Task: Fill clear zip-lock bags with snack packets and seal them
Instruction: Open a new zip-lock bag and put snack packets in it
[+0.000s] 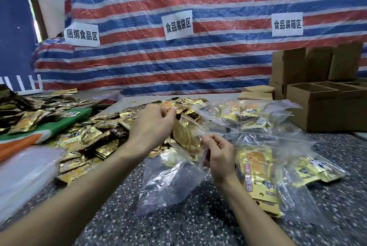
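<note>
The left hand (153, 124) is gripping a gold snack packet (183, 134), seemingly at the mouth of the clear zip-lock bag (170, 180), whose rim the right hand (218, 158) is pinching, while loose packets (87, 138) are lying at nine o'clock and filled bags (258, 158) at three o'clock.

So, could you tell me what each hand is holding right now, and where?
Left hand pinches gold snack packets by their top; right hand pinches the clear zip-lock bag at its open mouth.
</note>
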A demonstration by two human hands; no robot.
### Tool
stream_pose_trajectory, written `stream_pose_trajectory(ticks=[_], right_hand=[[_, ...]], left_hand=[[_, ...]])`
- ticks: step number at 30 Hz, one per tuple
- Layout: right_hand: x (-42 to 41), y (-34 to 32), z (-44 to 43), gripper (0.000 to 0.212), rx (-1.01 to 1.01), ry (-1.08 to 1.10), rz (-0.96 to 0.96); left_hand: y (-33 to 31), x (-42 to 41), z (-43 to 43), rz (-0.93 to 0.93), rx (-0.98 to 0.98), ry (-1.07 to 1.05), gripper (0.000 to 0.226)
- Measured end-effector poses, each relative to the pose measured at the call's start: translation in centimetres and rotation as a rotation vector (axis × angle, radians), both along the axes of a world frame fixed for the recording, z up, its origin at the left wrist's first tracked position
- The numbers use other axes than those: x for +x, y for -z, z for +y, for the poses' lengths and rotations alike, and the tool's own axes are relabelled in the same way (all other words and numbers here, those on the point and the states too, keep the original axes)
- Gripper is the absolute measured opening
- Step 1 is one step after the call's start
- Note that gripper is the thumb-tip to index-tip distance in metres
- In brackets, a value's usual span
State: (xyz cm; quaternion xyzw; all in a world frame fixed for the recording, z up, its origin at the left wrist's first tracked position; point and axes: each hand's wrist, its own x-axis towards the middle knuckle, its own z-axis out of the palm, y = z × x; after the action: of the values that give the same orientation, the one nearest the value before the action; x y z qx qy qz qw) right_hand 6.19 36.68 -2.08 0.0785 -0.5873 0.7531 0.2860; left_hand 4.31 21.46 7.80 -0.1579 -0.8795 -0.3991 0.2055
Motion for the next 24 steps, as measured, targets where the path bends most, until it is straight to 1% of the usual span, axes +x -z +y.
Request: stream_pose_trajectory(ticks=[3, 7, 9, 11, 12, 14, 16, 18, 20, 22, 24], right_hand=[[-0.3, -0.1, 0.0, 0.028, 0.035, -0.053, -0.036], [0.0, -0.3, 0.1, 0.024, 0.115, -0.078, 0.000], [0.1, -0.6, 0.2, 0.018, 0.049, -0.121, -0.014], [0.1, -0.8, 0.5, 0.017, -0.093, -0.214, -0.051], [0.1, -1.0, 0.7, 0.016, -0.171, -0.267, -0.060], [0.1, -1.2, 1.2, 0.015, -0.314, -0.357, -0.055], [0.0, -1.3, 1.7, 0.013, -0.420, -0.412, -0.050], [-0.1, -1.2, 2.0, 0.019, -0.474, -0.432, -0.036], [-0.2, -1.2, 2.2, 0.020, -0.512, -0.436, -0.014], [-0.3, -1.3, 2.4, 0.022, -0.549, -0.438, 0.018], [-0.3, -1.4, 2.5, 0.029, -0.572, -0.446, 0.031]], left_hand=[[1.5, -1.1, 0.8, -0.106, -0.061, -0.011, 0.048], [2.0, -1.9, 0.9, -0.333, 0.030, 0.107, 0.043], [1.7, -2.2, 0.8, -0.309, 0.040, 0.070, 0.038], [1.0, -2.3, 0.8, -0.196, 0.012, 0.020, 0.034], [0.6, -2.2, 0.8, -0.161, 0.004, 0.017, 0.036], [-0.5, -2.1, 1.1, -0.174, 0.014, 0.050, 0.039], [-1.6, -1.8, 1.5, -0.223, 0.076, 0.117, 0.038], [-2.6, -1.7, 1.8, -0.216, 0.160, 0.177, 0.034], [-3.4, -1.7, 1.8, -0.153, 0.184, 0.176, 0.029], [-3.7, -1.7, 1.8, -0.137, 0.227, 0.205, 0.026], [-3.5, -2.0, 1.7, -0.204, 0.306, 0.228, 0.037]])
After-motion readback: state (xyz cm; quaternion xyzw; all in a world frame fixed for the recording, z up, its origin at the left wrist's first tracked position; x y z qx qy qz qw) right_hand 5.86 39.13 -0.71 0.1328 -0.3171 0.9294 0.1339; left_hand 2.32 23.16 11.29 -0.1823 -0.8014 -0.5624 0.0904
